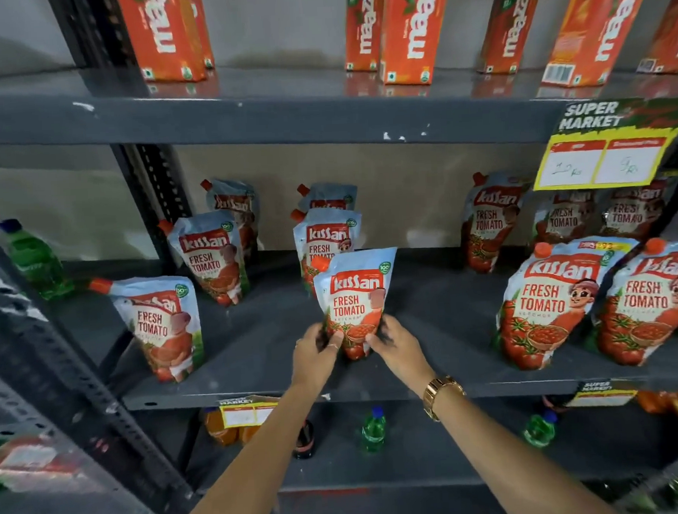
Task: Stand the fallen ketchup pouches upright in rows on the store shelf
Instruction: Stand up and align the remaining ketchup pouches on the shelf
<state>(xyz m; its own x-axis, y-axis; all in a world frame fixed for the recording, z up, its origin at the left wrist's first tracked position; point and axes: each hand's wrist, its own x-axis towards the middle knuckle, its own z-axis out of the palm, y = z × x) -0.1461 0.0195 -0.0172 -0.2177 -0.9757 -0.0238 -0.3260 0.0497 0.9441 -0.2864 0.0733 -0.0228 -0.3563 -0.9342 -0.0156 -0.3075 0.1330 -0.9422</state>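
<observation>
Red-and-blue ketchup pouch (353, 301) stands upright at the front middle of the grey shelf (256, 351), gripped low on both sides: the left hand (316, 348) pinches its left edge, the right hand (391, 342) its right. Behind it stand two more pouches (326, 239) in a line. Other pouches stand to the left (164, 329) and right (556, 304).

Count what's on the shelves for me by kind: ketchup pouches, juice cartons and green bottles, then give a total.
Ketchup pouches: 11 (middle shelf, counting the one between the hands; the back right ones are partly hidden by the price tag)
Juice cartons: 7 (top shelf, two only partly seen)
Green bottles: 3
Total: 21
</observation>
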